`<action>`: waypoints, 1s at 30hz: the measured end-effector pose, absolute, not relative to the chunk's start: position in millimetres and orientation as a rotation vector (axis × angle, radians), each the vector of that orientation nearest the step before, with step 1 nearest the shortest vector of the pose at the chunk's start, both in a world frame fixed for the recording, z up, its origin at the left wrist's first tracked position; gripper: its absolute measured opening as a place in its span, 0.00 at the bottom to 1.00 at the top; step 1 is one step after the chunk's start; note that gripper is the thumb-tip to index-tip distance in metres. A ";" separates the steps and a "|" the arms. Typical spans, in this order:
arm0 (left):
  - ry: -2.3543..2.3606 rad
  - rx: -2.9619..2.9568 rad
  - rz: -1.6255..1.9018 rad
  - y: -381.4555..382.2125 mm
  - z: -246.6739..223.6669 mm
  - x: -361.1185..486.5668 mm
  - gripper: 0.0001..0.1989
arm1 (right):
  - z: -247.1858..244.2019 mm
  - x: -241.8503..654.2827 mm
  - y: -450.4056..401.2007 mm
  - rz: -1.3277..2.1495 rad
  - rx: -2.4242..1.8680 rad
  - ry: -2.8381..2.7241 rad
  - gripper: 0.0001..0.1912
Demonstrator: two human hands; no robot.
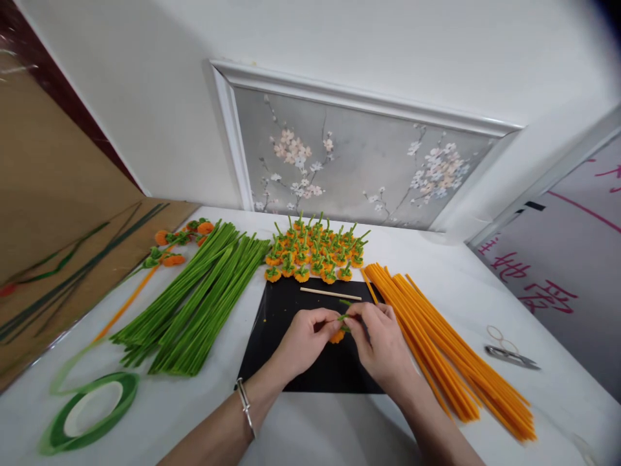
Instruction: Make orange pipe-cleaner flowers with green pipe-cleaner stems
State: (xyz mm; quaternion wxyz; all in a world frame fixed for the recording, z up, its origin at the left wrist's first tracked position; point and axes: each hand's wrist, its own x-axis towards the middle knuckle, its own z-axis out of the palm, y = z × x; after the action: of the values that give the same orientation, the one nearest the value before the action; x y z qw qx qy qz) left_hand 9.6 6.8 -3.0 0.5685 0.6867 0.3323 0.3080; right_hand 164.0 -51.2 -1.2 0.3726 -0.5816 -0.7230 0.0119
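Over the black mat (272, 349), my left hand (305, 336) pinches a small orange and green pipe-cleaner pumpkin (336, 336) from the left. My right hand (377, 333) holds its green top between thumb and fingers, and the fingertips of both hands nearly meet. A short green end sticks up between them. Beyond my hands a thin wooden stick (330, 294) lies across the mat. Several finished-looking orange pieces with green tops (315, 249) stand in rows behind the mat.
Green pipe cleaners (194, 304) lie left, orange ones (436, 343) right. Green tape (92, 411) rests front left, with an orange and green stem piece (173, 259) farther back. Small scissors (512, 356) lie far right. A wall with a framed flower panel (359, 162) stands behind.
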 end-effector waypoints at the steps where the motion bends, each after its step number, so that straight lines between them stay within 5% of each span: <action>1: 0.804 1.620 0.733 7.9 -4.2 9.2 0.12 | 0.8 165.9 -51.6 0.029 -1.499 -1.893 0.04; 13: 0.916 1.784 0.946 11.8 -10.6 8.9 0.09 | -2.3 160.9 -54.7 0.379 -1.659 -2.116 0.08; 19: 0.956 1.798 0.841 9.5 -14.4 6.4 0.11 | -11.3 164.7 -58.4 0.085 -1.802 -2.041 0.13; 30: 0.831 1.961 0.759 -5.7 -12.4 3.2 0.08 | -25.8 165.7 -57.2 0.226 -1.362 -1.863 0.10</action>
State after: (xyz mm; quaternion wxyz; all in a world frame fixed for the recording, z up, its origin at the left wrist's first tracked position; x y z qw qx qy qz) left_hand 3.2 -5.7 -12.4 0.4261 0.7847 0.3323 0.3037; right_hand 165.7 -57.2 -25.8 0.3997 -0.5383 -0.7365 0.0895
